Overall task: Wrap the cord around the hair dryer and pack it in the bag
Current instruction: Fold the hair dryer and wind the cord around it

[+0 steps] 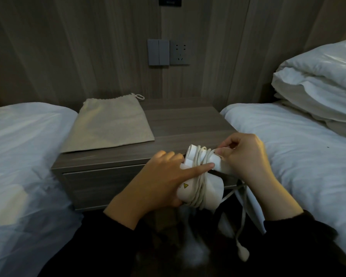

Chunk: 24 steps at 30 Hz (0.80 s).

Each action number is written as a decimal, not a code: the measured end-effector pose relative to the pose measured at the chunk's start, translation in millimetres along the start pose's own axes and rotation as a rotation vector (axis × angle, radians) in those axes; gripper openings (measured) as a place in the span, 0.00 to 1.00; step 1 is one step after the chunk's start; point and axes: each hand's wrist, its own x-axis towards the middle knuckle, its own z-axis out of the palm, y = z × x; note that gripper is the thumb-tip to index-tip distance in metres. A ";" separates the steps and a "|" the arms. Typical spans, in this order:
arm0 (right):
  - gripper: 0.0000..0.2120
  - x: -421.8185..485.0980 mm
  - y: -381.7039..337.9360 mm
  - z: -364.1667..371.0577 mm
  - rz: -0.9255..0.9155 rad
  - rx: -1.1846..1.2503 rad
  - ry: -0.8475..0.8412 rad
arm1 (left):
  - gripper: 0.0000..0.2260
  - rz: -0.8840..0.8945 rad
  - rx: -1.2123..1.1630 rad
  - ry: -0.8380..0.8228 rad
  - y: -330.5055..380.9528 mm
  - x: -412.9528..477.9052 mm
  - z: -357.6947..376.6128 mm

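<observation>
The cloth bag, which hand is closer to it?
Left. The left hand grips the hair dryer in front and to the right of the bag; the right hand is farther right.

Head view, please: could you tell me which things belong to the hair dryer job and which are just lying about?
Job: hair dryer, cord, drawstring bag, left hand, right hand.
Lying about: nightstand, pillows, wall socket, light switches.

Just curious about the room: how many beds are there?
2. The left bed and the right bed flank the nightstand; the right bed bears stacked pillows. More could lie outside the view.
</observation>
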 end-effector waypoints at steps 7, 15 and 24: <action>0.13 1.7 -1.1 0.4 0.055 -0.074 0.080 | 0.36 -0.001 -0.050 0.006 -1.6 -0.9 -0.1; 0.07 20.5 34.0 -15.1 0.030 0.209 -0.186 | 0.39 -0.086 -0.259 -0.177 -18.8 -9.5 -8.2; 0.14 11.9 59.2 12.4 0.222 0.563 -0.476 | 0.45 -0.314 -0.972 -0.124 -29.6 -19.1 -13.3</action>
